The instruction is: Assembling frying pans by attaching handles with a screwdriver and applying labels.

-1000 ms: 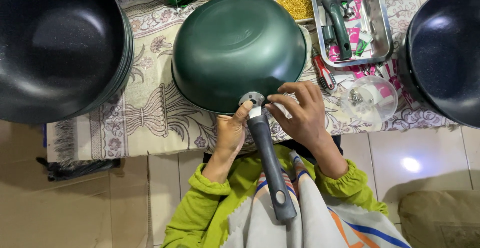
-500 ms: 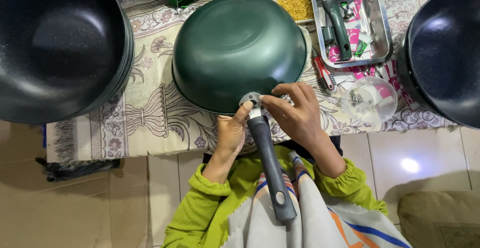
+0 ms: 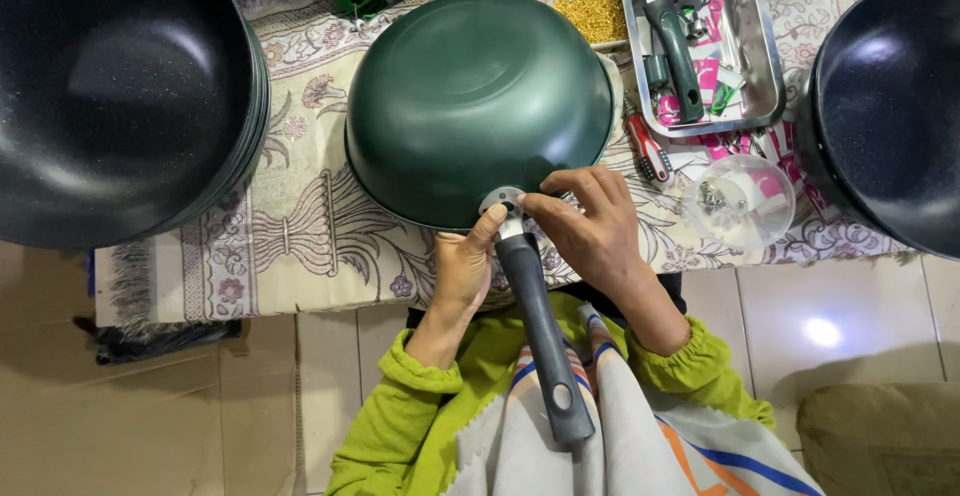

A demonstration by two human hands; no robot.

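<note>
A dark green pan [image 3: 478,101] lies upside down on a patterned cloth [image 3: 290,226]. Its dark grey handle [image 3: 541,336] points back toward my lap. My left hand [image 3: 464,266] cups the pan's near rim from the left, thumb pressed against the metal bracket [image 3: 503,201] where the handle meets the pan. My right hand [image 3: 592,226] comes from the right, its fingertips pinched together at that same bracket. Whether a small part sits between the fingers is hidden.
A stack of black pans [image 3: 120,96] fills the left. Another black pan [image 3: 890,106] stands at the right edge. A steel tray [image 3: 765,46] holds a dark green handle and small packets. Nearby are a box of yellow screws [image 3: 592,11], a red-handled tool [image 3: 647,151] and a clear round lid [image 3: 740,201].
My right hand's fingers have shifted slightly at the handle bracket. The pan and my left hand stay where they were.
</note>
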